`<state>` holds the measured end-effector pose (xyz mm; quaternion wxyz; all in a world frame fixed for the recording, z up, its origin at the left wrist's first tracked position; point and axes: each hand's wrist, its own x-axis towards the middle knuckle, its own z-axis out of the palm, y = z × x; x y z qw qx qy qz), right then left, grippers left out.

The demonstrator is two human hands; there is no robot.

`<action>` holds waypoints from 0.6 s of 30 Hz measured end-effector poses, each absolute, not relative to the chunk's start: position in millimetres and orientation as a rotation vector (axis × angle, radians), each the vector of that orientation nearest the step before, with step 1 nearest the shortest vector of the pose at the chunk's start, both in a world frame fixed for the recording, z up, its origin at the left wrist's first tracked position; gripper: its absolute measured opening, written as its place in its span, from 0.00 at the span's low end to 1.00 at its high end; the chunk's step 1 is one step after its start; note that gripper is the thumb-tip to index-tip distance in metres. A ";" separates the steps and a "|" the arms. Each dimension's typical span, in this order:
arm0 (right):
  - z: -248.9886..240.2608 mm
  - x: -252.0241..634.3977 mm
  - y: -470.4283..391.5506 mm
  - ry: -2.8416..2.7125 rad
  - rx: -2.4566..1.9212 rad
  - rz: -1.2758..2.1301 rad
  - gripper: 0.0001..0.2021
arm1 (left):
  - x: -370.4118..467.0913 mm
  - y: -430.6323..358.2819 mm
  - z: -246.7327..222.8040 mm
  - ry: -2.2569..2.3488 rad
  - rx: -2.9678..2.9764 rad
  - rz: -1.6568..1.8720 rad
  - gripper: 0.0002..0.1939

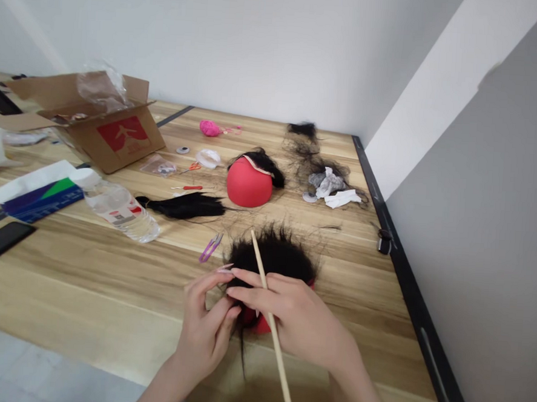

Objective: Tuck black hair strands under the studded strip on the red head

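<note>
Black hair [279, 250] on a red form [261, 327] is met at its near-left edge by the left hand [201, 333], pinch unclear, while a slanting stick [279, 360] is clasped across it by the right hand [304, 318].

Both of the person's hands are bare. The left hand [207, 318] is slim, with slender fingers [202, 289] and smoothly rounded knuckles. Its nails [225, 270] reach out beyond the fingertips and narrow toward the ends; their finer detail is too small to tell. Below the hand, a narrow wrist leads into a bare left forearm [164, 385], cut off by the lower edge of the view. The right hand [300, 315] has a similar build: long, thin fingers that taper toward their tips, and a broad, smooth back. The right forearm [357, 382] is bare as well, its outline plain and gently curved along the visible length.
</note>
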<state>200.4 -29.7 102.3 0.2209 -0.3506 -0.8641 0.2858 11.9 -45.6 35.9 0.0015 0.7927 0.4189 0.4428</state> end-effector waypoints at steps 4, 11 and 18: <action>93.8 196.5 -28.5 -2.378 -0.975 0.666 0.14 | 13.5 -46.6 35.1 1.340 2.503 1.395 0.07; 92.3 216.2 -23.9 -2.234 -1.088 0.554 0.14 | 16.7 -48.3 37.0 1.267 2.510 1.498 0.07; 92.8 248.9 -17.7 -2.063 -1.273 0.460 0.17 | 21.1 -51.2 42.7 1.250 2.503 1.592 0.09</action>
